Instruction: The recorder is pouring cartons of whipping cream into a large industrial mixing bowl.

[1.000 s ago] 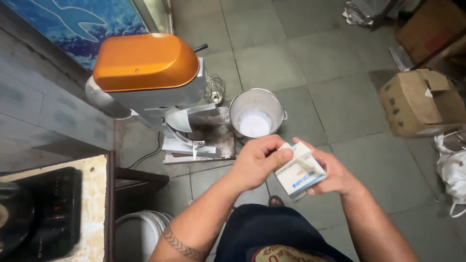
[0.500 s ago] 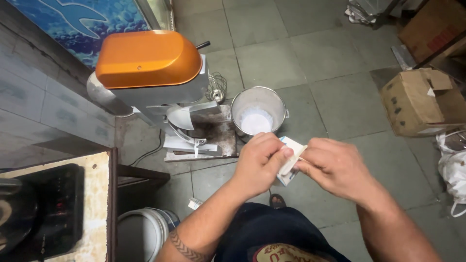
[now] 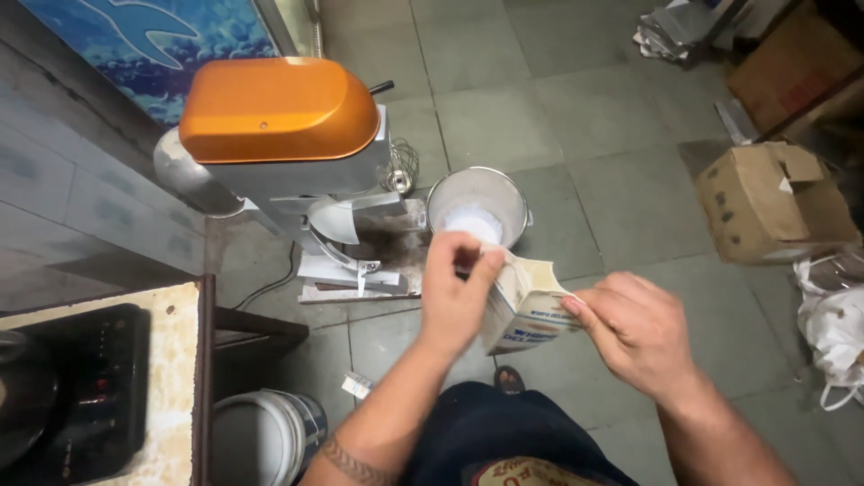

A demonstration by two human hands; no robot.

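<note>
Grey tiled floor point(image 3: 576, 117) under mixer point(image 3: 288, 153)

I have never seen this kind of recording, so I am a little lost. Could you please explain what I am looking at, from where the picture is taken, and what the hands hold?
The picture comes from a camera worn on a person's head, looking down, so you see that person's own two arms and the floor below. There is no robot here. The left hand and the right hand both grip a small white carton, which is tilted; the left fingers pinch its top corner. On the grey tiled floor stands a mixer with an orange top, and beside it a metal bowl with something white inside. A cardboard box lies to the right, a white bucket at the lower left, and a black appliance sits on a counter.
</note>
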